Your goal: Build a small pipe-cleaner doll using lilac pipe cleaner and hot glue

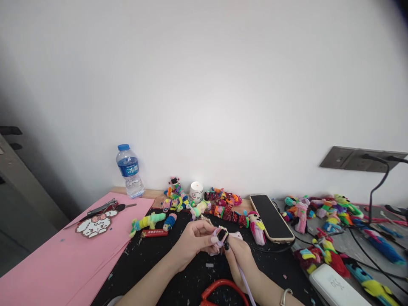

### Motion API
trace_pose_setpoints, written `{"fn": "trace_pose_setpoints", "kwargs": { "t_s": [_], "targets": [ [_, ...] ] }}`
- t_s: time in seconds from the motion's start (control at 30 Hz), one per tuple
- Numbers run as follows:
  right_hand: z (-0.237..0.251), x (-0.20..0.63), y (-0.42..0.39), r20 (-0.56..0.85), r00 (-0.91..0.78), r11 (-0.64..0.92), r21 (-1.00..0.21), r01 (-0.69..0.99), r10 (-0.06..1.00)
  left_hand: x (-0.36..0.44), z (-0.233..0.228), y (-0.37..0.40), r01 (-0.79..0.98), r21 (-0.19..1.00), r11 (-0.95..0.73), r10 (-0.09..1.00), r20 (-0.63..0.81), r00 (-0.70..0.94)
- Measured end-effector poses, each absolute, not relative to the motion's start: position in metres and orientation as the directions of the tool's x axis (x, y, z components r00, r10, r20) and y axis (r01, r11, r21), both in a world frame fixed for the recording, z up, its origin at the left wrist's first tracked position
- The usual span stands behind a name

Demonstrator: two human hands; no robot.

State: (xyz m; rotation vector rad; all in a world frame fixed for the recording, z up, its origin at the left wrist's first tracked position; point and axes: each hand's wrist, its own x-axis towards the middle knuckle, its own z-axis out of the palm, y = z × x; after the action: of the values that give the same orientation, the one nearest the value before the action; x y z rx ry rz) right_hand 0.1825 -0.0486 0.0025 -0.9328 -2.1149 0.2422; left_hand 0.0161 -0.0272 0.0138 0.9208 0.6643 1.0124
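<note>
Head: lilac strip (244, 281) diagonally down-right.

From here, the lilac strip (245, 280) looks soft and matt, the bottle (128, 171) clear, shiny plastic, the red handle (223, 282) smooth and glossy.

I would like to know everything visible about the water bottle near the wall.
The water bottle looks like clear plastic, with a blue cap on, a blue label with white characters and a narrowed waist. Liquid seems to be inside, its level unclear. It stands near the white wall, at the far edge of the pink paper, leaning slightly in this view. Neither the left hand nor the right hand touches it.
</note>
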Motion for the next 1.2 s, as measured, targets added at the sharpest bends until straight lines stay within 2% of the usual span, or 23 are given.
{"fn": "trace_pose_setpoints", "kwargs": {
  "t_s": [0.17,0.3,0.4,0.53,0.63,0.73,0.83,0.97,1.1,1.2],
  "targets": [
    [0.000,0.183,-0.048,0.587,-0.401,0.701,-0.481,0.527,0.704,0.014,0.015,-0.027,-0.384,0.906,0.177,0.913,-0.006,0.408],
    [0.008,0.183,-0.049,0.553,-0.436,0.702,-0.514,0.493,0.711,0.008,0.020,-0.023,-0.377,0.920,0.110,0.940,0.027,0.341],
    [0.012,0.180,-0.050,0.560,-0.412,0.677,-0.429,0.598,0.719,0.000,0.026,-0.018,-0.419,0.903,0.095,0.973,0.005,0.232],
    [0.012,0.177,-0.049,0.539,-0.330,0.540,-0.292,0.790,0.775,-0.012,0.027,-0.012,-0.578,0.810,0.096,0.993,-0.039,0.110],
    [0.006,0.177,-0.047,0.472,-0.305,0.453,-0.239,0.859,0.827,-0.019,0.019,-0.008,-0.629,0.761,0.158,0.987,-0.128,0.093],
    [0.000,0.178,-0.044,0.427,-0.294,0.412,-0.215,0.885,0.855,-0.025,0.011,-0.004,-0.656,0.734,0.179,0.984,-0.149,0.101],
    [-0.004,0.179,-0.043,0.405,-0.296,0.408,-0.225,0.885,0.865,-0.028,0.008,-0.002,-0.664,0.721,0.198,0.980,-0.146,0.134],
    [-0.003,0.181,-0.040,0.392,-0.275,0.406,-0.306,0.861,0.878,-0.030,0.009,0.000,-0.661,0.716,0.224,0.974,-0.166,0.151],
    [0.001,0.184,-0.039,0.450,-0.285,0.476,-0.396,0.785,0.846,-0.029,0.010,0.000,-0.677,0.693,0.249,0.968,-0.197,0.156],
    [0.001,0.185,-0.038,0.512,-0.313,0.546,-0.404,0.734,0.800,-0.028,0.009,-0.001,-0.698,0.658,0.283,0.958,-0.225,0.176]
  ]
}}
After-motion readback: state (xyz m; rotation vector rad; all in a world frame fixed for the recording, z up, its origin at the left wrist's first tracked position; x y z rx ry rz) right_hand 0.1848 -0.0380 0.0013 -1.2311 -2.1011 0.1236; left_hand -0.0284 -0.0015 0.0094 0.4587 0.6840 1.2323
